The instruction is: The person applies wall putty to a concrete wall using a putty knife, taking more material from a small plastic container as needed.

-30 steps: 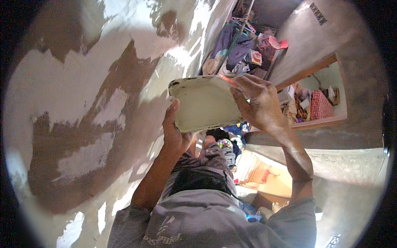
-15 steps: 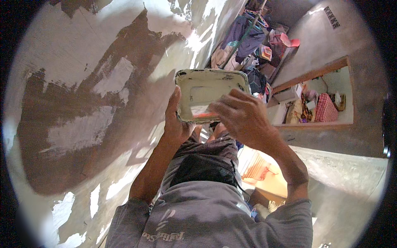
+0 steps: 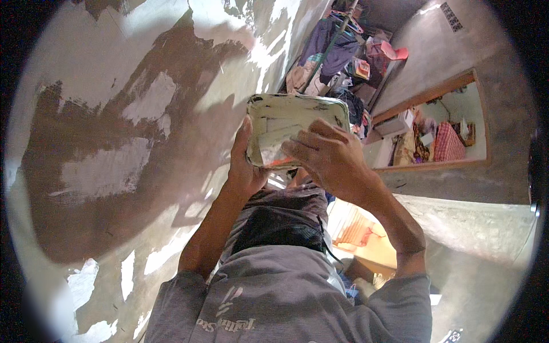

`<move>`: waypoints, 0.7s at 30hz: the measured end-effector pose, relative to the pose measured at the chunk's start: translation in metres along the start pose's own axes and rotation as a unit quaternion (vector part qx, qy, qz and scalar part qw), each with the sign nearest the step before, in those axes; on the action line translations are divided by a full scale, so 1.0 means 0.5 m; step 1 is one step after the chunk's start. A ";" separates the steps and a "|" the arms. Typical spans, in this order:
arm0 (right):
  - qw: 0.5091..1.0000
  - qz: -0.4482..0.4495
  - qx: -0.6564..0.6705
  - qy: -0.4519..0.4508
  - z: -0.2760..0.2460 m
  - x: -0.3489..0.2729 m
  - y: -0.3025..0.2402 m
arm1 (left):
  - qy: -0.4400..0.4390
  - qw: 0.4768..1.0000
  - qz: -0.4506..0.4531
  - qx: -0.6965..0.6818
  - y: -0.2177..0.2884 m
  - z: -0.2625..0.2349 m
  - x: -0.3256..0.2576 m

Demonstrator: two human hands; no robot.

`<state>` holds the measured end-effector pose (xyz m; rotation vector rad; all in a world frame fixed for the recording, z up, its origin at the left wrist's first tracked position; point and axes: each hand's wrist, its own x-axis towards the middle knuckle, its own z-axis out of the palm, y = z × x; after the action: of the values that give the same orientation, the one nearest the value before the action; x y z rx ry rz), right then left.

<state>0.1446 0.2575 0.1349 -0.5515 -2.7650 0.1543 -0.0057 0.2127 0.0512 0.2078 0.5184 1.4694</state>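
My left hand (image 3: 247, 163) grips a rectangular tray (image 3: 297, 99) by its left side and lower corner, thumb up along the edge. Pale, cream-coloured paste (image 3: 277, 121) coats the inside of the tray, and dark smudges mark its rim. Over the tray's lower right part, my right hand (image 3: 330, 151) has its fingers curled round a flat scraper. Only a little of the scraper (image 3: 278, 162) shows, an orange-red strip low in the tray; my fingers hide most of it.
Close on the left stands a wall (image 3: 91, 217) with patchy brown and whitish coating. Clothes (image 3: 337, 54) hang at the far end. On the right, a wood-framed wall recess (image 3: 480, 126) holds a red checked bundle (image 3: 450, 142) and other things. Bright light falls on an orange item (image 3: 351, 231) below.
My right hand has shifted slightly left and lower over the tray with the scraper. The paste's surface looks different, with a new edge at the left. The tray is a little further right in view.
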 end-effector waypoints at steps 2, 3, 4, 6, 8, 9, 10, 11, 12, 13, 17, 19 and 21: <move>1.000 -0.009 0.020 -0.016 -0.006 -0.009 -0.010 | 0.002 1.000 0.015 0.019 -0.003 -0.005 0.000; 0.999 -0.012 0.031 -0.026 -0.008 -0.012 -0.013 | 0.003 0.999 0.015 0.034 -0.005 -0.011 -0.003; 0.999 -0.004 0.025 -0.029 -0.011 -0.014 -0.013 | -0.013 0.999 0.025 0.036 -0.006 -0.018 -0.004; 0.999 -0.002 0.017 -0.035 -0.018 -0.016 -0.007 | 0.016 1.000 0.018 0.018 -0.011 -0.032 0.004; 1.000 -0.005 0.004 0.023 -0.030 -0.013 0.012 | 0.029 0.999 0.013 0.006 -0.014 -0.049 0.008; 0.998 -0.014 -0.006 0.063 -0.036 -0.011 0.023 | 0.036 0.999 0.006 0.010 -0.013 -0.058 0.008; 0.996 0.041 0.026 0.077 -0.045 -0.011 0.033 | 0.044 0.999 0.000 0.014 -0.012 -0.065 0.008; 0.989 0.095 0.054 0.099 -0.055 -0.011 0.043 | 0.051 0.998 0.011 0.024 -0.012 -0.071 0.009; 0.978 0.155 0.076 0.116 -0.063 -0.012 0.050 | 0.057 0.998 0.022 0.033 -0.012 -0.076 0.010; 0.972 0.181 0.088 0.120 -0.069 -0.014 0.054 | 0.069 0.996 0.026 0.046 -0.013 -0.079 0.010; 0.963 0.207 0.087 0.149 -0.065 -0.012 0.063 | 0.055 0.998 0.032 0.023 -0.016 -0.079 0.008; 0.968 0.193 0.083 0.140 -0.048 -0.010 0.067 | 0.061 0.996 0.054 0.027 -0.020 -0.078 0.007; 0.972 0.163 0.069 0.153 -0.029 -0.008 0.071 | 0.083 0.994 0.070 0.020 -0.023 -0.078 0.010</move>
<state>0.1654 0.2894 0.1417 -0.9069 -2.3292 0.3063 -0.0130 0.2095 0.0111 0.1577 0.6791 1.6214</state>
